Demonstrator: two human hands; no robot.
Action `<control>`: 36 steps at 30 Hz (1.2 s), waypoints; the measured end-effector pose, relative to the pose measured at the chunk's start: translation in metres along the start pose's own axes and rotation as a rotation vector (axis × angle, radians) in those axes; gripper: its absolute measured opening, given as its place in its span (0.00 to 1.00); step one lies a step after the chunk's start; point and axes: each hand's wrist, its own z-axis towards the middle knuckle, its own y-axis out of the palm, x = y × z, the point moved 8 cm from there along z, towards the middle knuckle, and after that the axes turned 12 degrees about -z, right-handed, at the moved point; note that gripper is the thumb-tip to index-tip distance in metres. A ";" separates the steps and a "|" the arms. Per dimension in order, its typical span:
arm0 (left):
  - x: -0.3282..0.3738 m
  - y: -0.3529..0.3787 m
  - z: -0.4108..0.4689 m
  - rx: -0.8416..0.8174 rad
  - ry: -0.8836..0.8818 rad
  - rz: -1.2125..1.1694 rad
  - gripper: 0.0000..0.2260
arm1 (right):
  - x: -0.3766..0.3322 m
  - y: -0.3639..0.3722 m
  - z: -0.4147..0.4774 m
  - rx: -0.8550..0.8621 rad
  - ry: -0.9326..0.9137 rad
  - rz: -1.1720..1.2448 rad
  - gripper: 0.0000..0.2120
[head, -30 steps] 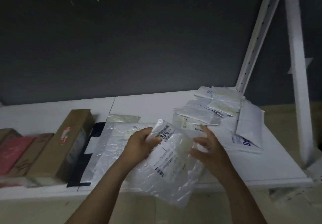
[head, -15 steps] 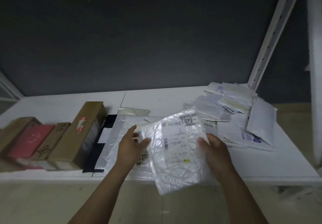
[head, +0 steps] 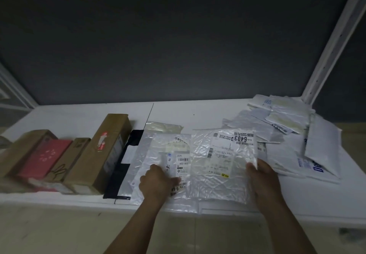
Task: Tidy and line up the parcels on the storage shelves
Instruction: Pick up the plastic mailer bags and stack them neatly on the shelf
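A crinkled clear plastic mailer [head: 219, 166] with a white label reading 6403 lies flat on the white shelf [head: 198, 113]. My right hand [head: 261, 176] pinches its right edge. My left hand [head: 156, 182] rests on a second clear mailer [head: 158, 154] to the left, fingers curled at the seam between the two bags. Under that second bag lie more flat bags, one of them black and white [head: 126, 164].
A row of cardboard boxes [head: 107, 151] and a red box [head: 43, 158] stands at the left. A loose heap of white and clear mailers [head: 287, 131] covers the right end, beside a white shelf upright [head: 334, 42]. Behind is a dark wall; below, a pale floor.
The 6403 mailer was held up in both hands, then turned and lowered flat onto the shelf. My left hand has come off it onto the bag beside it.
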 end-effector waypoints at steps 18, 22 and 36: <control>0.013 -0.148 0.006 0.446 0.262 -0.486 0.05 | -0.021 0.101 -0.021 -0.123 -0.323 -0.580 0.27; 0.027 -0.149 0.001 0.460 0.376 -0.428 0.06 | -0.015 0.116 -0.031 -0.118 -0.385 -0.840 0.22; 0.050 -0.060 -0.013 0.019 0.158 -0.866 0.09 | -0.008 0.099 -0.021 -0.398 -0.520 -0.865 0.10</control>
